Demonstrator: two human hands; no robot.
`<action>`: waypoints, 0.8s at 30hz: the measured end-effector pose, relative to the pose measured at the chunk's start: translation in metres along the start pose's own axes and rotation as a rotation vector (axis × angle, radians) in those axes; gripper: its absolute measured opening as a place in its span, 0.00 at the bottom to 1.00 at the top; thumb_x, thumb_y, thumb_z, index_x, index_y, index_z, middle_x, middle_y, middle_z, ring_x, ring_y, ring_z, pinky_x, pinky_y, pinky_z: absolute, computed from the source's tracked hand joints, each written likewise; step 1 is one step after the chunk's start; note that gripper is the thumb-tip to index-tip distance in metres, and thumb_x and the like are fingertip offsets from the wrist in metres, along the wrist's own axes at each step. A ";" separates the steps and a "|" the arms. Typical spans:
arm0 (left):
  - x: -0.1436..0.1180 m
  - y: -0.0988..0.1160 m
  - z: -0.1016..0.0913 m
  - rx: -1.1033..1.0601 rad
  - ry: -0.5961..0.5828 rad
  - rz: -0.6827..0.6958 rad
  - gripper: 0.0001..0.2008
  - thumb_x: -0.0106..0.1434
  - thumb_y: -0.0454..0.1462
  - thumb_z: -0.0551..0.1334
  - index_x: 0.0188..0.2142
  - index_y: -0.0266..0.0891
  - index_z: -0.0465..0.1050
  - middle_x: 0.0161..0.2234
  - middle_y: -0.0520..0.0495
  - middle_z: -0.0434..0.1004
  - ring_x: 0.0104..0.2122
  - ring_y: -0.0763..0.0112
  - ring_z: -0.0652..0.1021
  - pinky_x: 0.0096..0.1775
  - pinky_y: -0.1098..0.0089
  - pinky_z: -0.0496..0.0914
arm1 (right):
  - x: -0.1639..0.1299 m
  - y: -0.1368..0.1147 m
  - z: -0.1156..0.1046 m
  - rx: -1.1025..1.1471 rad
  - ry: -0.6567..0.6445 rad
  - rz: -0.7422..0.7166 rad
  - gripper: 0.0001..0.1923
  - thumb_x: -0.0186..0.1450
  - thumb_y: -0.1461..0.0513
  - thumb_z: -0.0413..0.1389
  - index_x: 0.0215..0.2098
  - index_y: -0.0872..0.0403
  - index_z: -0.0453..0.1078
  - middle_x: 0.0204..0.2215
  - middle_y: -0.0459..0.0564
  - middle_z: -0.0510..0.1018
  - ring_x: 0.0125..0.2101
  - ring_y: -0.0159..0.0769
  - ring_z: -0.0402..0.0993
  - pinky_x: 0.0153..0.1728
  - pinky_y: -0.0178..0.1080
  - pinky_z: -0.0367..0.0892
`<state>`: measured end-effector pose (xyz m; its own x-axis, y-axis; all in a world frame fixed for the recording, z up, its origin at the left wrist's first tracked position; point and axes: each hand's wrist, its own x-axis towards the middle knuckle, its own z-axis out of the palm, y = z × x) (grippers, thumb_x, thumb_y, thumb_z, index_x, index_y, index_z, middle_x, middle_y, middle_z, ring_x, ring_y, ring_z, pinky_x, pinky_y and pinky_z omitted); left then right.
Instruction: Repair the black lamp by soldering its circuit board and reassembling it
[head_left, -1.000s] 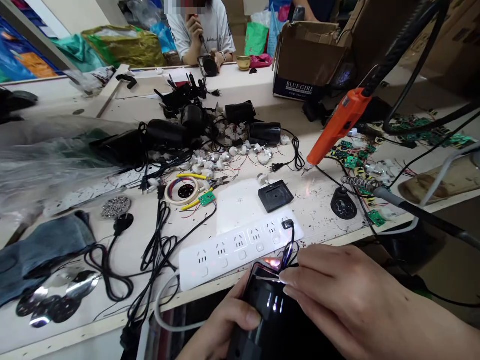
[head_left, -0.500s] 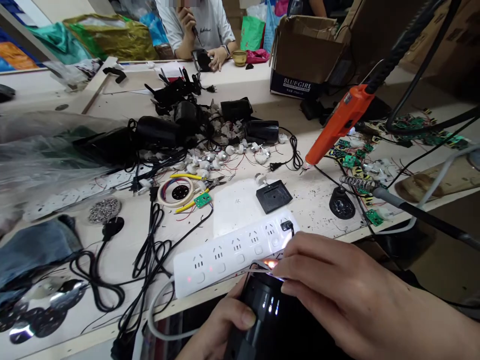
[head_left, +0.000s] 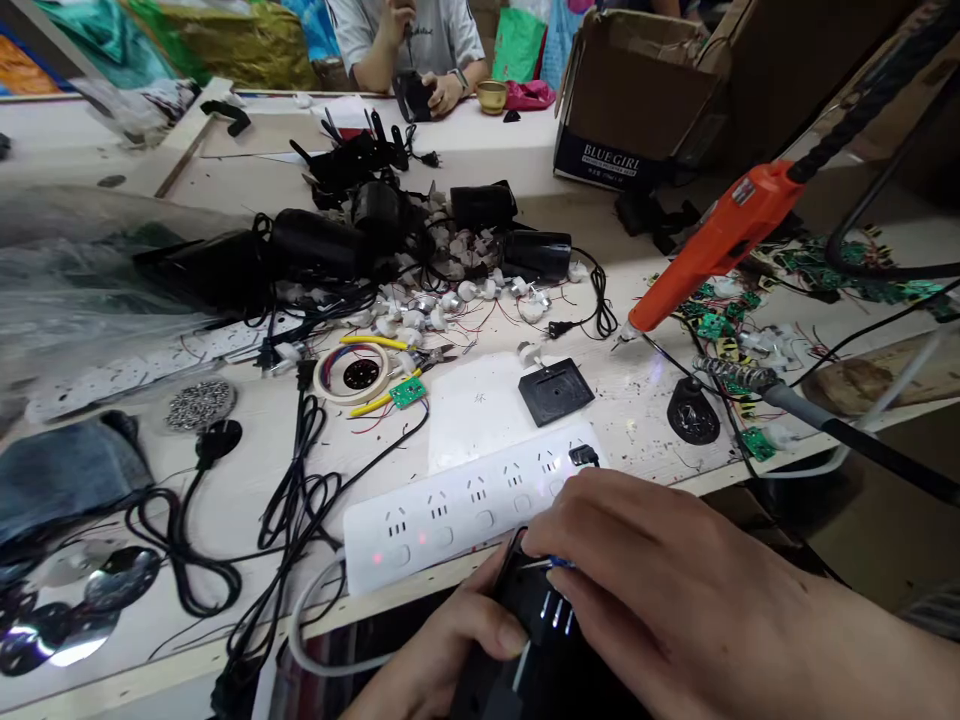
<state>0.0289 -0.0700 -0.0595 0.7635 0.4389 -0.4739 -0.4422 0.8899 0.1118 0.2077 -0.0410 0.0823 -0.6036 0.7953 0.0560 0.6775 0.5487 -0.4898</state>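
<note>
My left hand is wrapped round a glossy black plastic housing at the bottom edge of the view, its thumb lying along the side. Over the housing's top end, my right hand has its fingers pinched together. A bit of blue and a thin pale strip show by those fingertips; what they grip is mostly hidden. Just beyond the hands lies a white power strip with lit red lights and a black plug at its right end.
An orange electric screwdriver hangs at right, above a soldering iron and green circuit boards. Black housings and small white motors cover the middle. A tape roll and cords lie left. Another person works opposite.
The orange glow at the housing's top no longer shows, and blue is visible there now. My right fingers have shifted slightly left over the top. The camera view has shifted a little.
</note>
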 end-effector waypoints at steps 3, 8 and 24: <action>-0.001 -0.001 -0.003 0.055 0.004 0.006 0.22 0.35 0.26 0.59 0.32 0.37 0.80 0.24 0.49 0.77 0.26 0.68 0.75 0.31 0.72 0.68 | 0.005 -0.003 -0.002 -0.022 -0.063 -0.065 0.14 0.58 0.75 0.54 0.39 0.55 0.69 0.36 0.47 0.74 0.37 0.36 0.72 0.39 0.35 0.70; -0.001 -0.001 -0.007 0.121 0.013 -0.013 0.09 0.36 0.27 0.59 0.19 0.33 0.76 0.21 0.49 0.74 0.23 0.74 0.70 0.28 0.75 0.65 | 0.011 0.003 0.002 0.018 -0.096 -0.101 0.11 0.59 0.72 0.57 0.39 0.56 0.69 0.36 0.48 0.74 0.36 0.36 0.71 0.39 0.35 0.69; -0.004 0.003 0.008 0.145 0.063 0.008 0.24 0.38 0.28 0.59 0.38 0.38 0.78 0.20 0.53 0.73 0.22 0.72 0.70 0.30 0.72 0.65 | 0.008 -0.004 0.005 -0.291 -0.084 -0.260 0.07 0.58 0.72 0.58 0.32 0.56 0.68 0.31 0.46 0.71 0.32 0.36 0.68 0.34 0.37 0.66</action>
<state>0.0282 -0.0686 -0.0501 0.7269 0.4418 -0.5257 -0.3724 0.8968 0.2388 0.1978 -0.0386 0.0804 -0.7947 0.6032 0.0683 0.5812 0.7885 -0.2012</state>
